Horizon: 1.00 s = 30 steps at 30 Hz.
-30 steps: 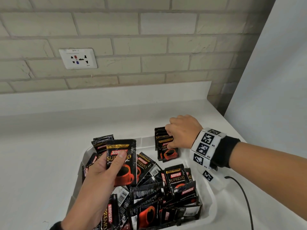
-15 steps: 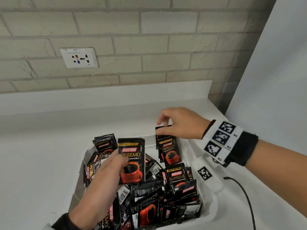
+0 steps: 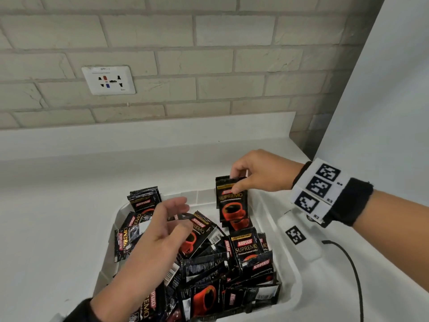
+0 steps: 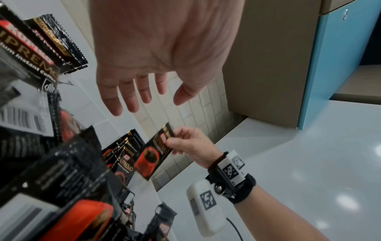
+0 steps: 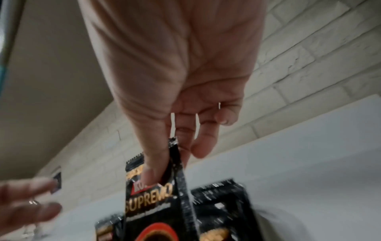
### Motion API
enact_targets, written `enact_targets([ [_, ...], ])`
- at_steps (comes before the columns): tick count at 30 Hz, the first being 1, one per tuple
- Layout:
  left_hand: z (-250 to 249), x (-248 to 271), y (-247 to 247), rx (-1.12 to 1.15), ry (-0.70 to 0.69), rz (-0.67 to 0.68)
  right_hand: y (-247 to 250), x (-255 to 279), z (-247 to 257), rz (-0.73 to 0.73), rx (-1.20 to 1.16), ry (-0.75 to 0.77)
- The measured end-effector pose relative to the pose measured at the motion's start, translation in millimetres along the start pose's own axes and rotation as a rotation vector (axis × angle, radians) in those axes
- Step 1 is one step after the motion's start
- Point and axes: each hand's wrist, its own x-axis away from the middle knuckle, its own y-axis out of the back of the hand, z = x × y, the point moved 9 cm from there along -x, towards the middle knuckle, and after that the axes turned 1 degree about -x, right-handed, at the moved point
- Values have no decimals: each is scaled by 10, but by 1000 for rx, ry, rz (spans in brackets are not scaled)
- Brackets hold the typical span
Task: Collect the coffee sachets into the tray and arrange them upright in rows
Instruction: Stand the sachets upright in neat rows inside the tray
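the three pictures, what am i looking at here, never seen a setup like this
A person sorts coffee sachets by hand, wearing three cameras. The head view looks down on a white tray full of loose sachets on a white counter. The other two views look along each palm from the wrists. The right hand pinches one sachet upright by its top edge at the tray's far right corner. The left hand hovers open over the pile, holding nothing. The checkered blocks on the wrist hold a camera.

pantry counter | white worktop [image 3: 69,205] | brick-tile wall [image 3: 209,43] | wall socket [image 3: 108,80]
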Motion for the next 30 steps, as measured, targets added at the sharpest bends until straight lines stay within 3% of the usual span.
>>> enact_targets([
  [3, 1, -31, 27, -103, 24, 34, -157, -30, -231, 40, 161, -70],
  [7, -93, -155, -9, -283, -6, 109, -349, -62, -312, 65, 262, -53],
  [13, -264, -491, -182, -522, -24, 194, -313, -103, -226, -57, 309, 20],
  [21, -104, -889, -587, -670, 115, 297, -330, -86, -194, -102, 545, 89],
  [30, -17, -1169, -779, -737, 90, 280, -380, -100, -91, -136, 639, 174],
])
